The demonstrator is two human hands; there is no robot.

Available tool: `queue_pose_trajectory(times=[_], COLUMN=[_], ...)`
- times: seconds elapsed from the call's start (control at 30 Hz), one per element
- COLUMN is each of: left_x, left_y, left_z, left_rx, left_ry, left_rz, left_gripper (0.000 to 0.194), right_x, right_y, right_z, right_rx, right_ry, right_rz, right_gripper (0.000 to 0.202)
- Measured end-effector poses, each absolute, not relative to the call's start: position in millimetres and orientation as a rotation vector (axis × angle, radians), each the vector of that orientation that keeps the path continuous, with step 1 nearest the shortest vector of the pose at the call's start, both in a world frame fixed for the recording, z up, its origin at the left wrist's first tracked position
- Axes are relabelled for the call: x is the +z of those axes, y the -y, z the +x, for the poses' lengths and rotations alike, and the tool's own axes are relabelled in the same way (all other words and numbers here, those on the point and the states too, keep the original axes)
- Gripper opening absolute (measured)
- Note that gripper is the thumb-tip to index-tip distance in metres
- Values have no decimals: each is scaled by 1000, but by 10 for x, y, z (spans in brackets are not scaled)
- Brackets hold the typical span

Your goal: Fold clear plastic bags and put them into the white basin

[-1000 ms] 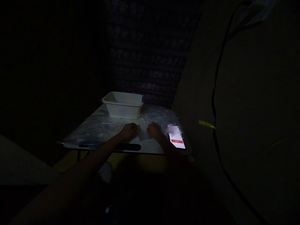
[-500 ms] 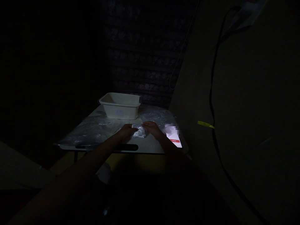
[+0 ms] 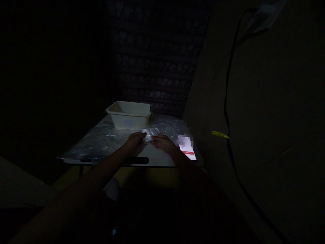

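A small clear plastic packet (image 3: 150,133), shiny in the dim light, is held up between both hands over the table (image 3: 162,159). My left hand (image 3: 135,141) grips its left side, thumb on top. At its right side my right hand (image 3: 164,142) has its fingers on the lower edge. What the packet contains is too dark to tell. Crumpled clear plastic (image 3: 98,144) lies to the left of my hands, and more plastic sheeting (image 3: 172,127) lies behind and to the right.
A cream plastic tub (image 3: 130,120) stands at the back of the table. A lit phone (image 3: 187,149) lies near the right edge. Along the wall on the right hangs a dark cable (image 3: 226,112) with a yellow tag (image 3: 220,134).
The packet has been raised and tilted, with its far edge higher. My right hand has shifted from the packet's upper right corner down to its lower right side.
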State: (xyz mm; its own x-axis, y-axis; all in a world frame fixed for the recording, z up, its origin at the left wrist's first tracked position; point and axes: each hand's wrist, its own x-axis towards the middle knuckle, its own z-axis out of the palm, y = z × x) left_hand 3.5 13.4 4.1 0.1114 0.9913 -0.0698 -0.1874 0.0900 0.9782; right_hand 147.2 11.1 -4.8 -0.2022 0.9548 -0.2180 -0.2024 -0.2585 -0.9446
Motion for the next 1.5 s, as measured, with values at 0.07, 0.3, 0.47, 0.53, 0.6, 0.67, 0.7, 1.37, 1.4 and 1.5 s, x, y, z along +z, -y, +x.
queue_pose_trajectory(times=[0.07, 0.3, 0.47, 0.53, 0.6, 0.67, 0.7, 1.37, 1.4, 1.5], left_x=[25, -77, -32, 48, 174, 320, 386, 328, 316, 275], left_y=[-134, -89, -65, -123, -229, -362, -429, -273, -237, -164], left_z=[37, 103, 145, 83, -30, -171, -241, -626, -651, -715], left_rx=[1137, 1043, 1093, 1109, 1225, 1363, 1394, 689, 631, 458], left_ry=[-1031, -989, -1059, -1198, -1364, -1511, -1573, -2050, -2017, -1919], left_rz=[1060, 1046, 1120, 1319, 1642, 1996, 2126, 2819, 2864, 2932], left_gripper=[20, 14, 12, 15, 24, 33, 38, 25, 25, 24], right_x=[-45, -64, -80, -82, -91, -110, -123, 130, 214, 521], right_y=[-101, -87, -65, -84, -116, -146, -157, -3, 10, -4], right_z=[1457, 1396, 1337, 1344, 1370, 1403, 1418, 1378, 1382, 1359], right_rx=[1587, 1513, 1449, 1340, 1222, 1121, 1079, 577, 525, 359], right_ry=[1008, 916, 966, 963, 983, 1038, 1075, 1806, 1827, 1796], right_rz=[-1116, -959, -992, -1045, -1114, -1162, -1179, -1182, -1167, -1129], right_gripper=[22, 21, 19, 17, 17, 18, 18, 14, 14, 17])
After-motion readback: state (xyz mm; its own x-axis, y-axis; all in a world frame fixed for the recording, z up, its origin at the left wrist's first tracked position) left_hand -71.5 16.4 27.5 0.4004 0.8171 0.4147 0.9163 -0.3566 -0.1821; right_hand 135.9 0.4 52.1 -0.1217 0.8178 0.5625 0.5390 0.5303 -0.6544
